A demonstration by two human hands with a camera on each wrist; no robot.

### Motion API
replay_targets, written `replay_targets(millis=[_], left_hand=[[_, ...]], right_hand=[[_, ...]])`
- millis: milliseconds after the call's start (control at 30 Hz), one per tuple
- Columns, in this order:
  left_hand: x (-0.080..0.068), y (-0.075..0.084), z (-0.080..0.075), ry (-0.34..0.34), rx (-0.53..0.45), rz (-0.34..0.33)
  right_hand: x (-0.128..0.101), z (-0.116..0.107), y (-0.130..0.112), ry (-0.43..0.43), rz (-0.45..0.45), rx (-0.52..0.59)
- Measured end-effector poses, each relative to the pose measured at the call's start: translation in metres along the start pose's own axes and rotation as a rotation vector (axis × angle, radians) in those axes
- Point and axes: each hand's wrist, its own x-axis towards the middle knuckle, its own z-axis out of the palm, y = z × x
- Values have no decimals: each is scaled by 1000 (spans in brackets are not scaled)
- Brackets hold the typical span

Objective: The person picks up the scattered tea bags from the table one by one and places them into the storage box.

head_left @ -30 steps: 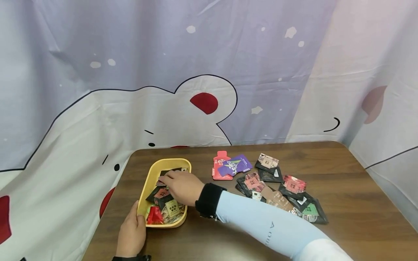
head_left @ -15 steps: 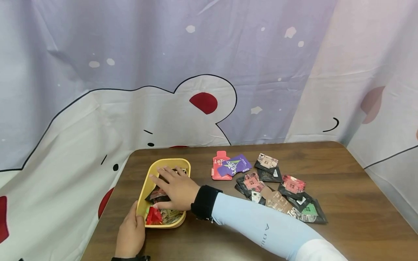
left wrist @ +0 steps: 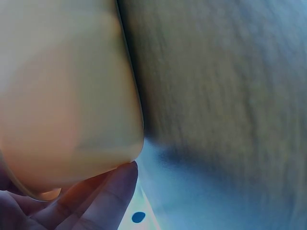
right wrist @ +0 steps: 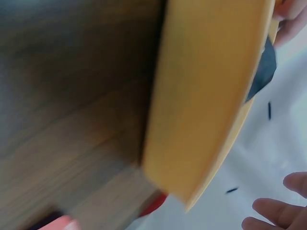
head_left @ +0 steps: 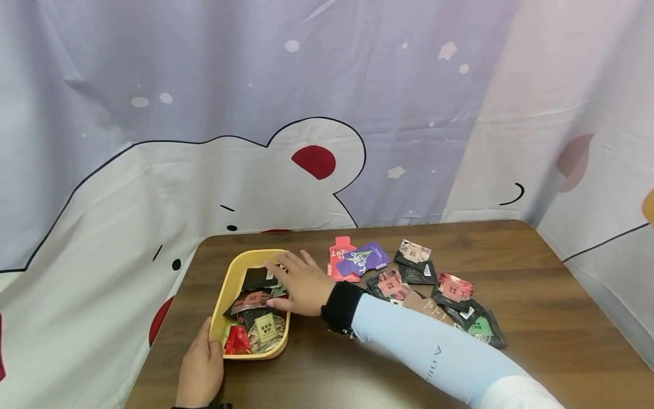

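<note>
Yellow tray at the table's left front corner, both my hands at it.

I see the brown table [head_left: 536, 295], then the yellow tray [head_left: 231, 279] holding dark and red sachets [head_left: 258, 301]. More loose sachets [head_left: 449, 295] lie scattered well to its right. My left hand [head_left: 200, 369] grips the tray's near corner, thumb on the rim. My right hand [head_left: 301, 282] rests over the tray's right edge, fingers spread flat, grasping nothing, touching the sachets inside.

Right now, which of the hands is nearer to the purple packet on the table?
The right hand. It hovers open at the far right rim of the yellow tray, just left of the purple packet. The left hand holds the tray's near left corner, farther away.
</note>
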Motion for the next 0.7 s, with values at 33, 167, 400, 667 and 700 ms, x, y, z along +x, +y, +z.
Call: replay_targets(millis=[33, 167, 400, 667, 700], left_hand=[[0, 0, 0, -4, 0, -2], [1, 0, -1, -16, 4, -15], [1, 1, 2, -6, 0, -21], [1, 1, 2, 2, -5, -26], [1, 1, 1, 2, -8, -26]], right_hand=[[-3, -1, 7, 3, 11, 12], [-20, -2, 46, 42, 88, 67], [-64, 5, 134, 112, 281, 109], [-108, 10, 200, 64, 459, 88], [-112, 10, 206, 54, 477, 85]])
